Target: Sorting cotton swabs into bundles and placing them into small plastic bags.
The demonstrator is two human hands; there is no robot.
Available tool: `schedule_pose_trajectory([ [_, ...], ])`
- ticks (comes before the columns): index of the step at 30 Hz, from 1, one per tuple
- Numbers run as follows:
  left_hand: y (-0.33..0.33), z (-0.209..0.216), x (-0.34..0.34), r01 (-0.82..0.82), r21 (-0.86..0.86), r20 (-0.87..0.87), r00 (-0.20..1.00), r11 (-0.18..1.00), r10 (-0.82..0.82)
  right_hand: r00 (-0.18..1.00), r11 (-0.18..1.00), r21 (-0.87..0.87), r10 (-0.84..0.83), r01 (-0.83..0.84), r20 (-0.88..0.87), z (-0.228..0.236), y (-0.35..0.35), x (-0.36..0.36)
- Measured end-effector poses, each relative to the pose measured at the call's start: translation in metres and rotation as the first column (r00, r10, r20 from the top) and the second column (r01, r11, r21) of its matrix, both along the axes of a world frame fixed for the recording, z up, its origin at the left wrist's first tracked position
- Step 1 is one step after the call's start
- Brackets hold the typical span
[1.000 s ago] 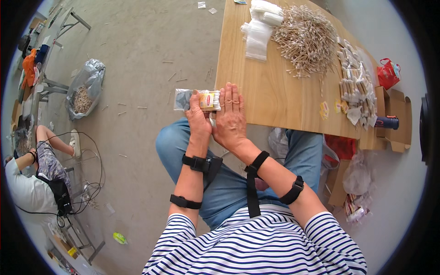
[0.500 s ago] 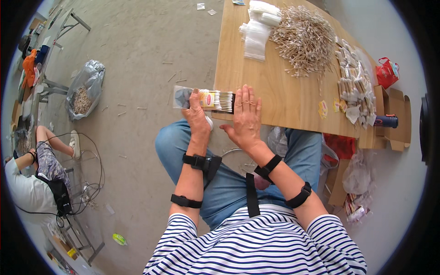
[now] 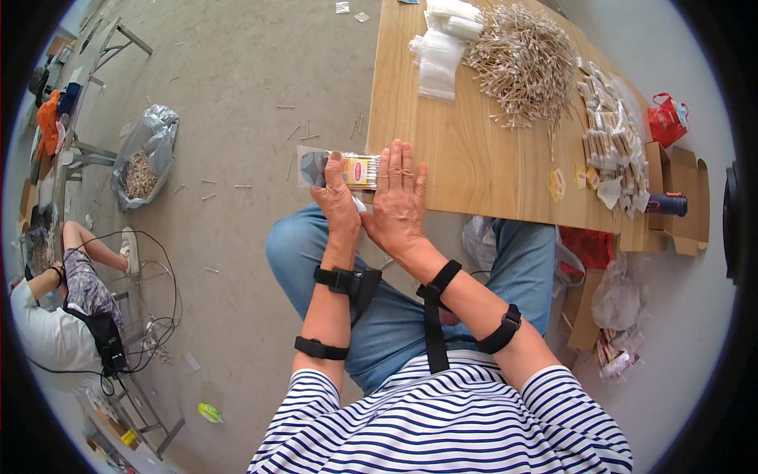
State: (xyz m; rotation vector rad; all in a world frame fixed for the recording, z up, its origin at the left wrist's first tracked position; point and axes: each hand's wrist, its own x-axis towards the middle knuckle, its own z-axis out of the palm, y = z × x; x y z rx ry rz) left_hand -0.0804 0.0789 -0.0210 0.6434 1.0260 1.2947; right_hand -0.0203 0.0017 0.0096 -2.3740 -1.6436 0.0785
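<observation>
My left hand (image 3: 337,207) grips a clear plastic bag of cotton swabs (image 3: 359,169) at the near-left corner of the table, its thumb lying on top. A yellow and white card with a red mark shows through the bag, beside a row of swab sticks. The bag's left end juts past the table edge. My right hand (image 3: 397,193) lies flat with fingers stretched out, over the right end of the swabs and hiding it. Farther back on the wooden table (image 3: 466,178) rises a big heap of loose cotton swabs (image 3: 525,63).
Empty clear bags (image 3: 437,67) lie left of the heap, filled swab packets (image 3: 608,134) to its right. Small yellow cards (image 3: 557,183) rest near the front edge. An open cardboard box (image 3: 683,197) stands at right. On the left floor sits a bag of swabs (image 3: 142,170); a person (image 3: 59,316) sits nearby.
My right hand has slid left over the exposed swab ends, closer to my left hand. The left hand and the bag have stayed nearly in place.
</observation>
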Motion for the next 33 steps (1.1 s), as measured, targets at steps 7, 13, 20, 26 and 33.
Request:
schedule_pose_trajectory([
  [7,0.003,0.006,-0.006,0.033,0.003,0.12,0.992,0.999,-0.033,0.987,0.987,-0.015,0.162,-0.162,-0.016,0.005,-0.007,0.022],
  [13,0.021,0.003,-0.02,-0.016,-0.201,0.234,0.97,0.98,0.064,0.998,0.997,-0.053,0.057,-0.058,-0.022,0.005,-0.004,0.018],
  [20,0.019,-0.011,-0.017,0.032,-0.059,0.215,0.976,0.998,-0.019,0.999,0.995,-0.101,0.03,-0.027,0.033,0.006,0.002,0.011],
  [26,0.019,-0.01,-0.015,0.003,-0.054,0.219,0.976,0.999,0.009,0.999,0.993,-0.11,0.042,-0.04,0.017,0.01,0.005,0.01],
  [33,0.017,-0.008,-0.018,0.023,-0.062,0.223,0.975,0.998,-0.008,0.993,0.992,-0.051,0.116,-0.118,-0.028,0.006,0.001,0.018],
])
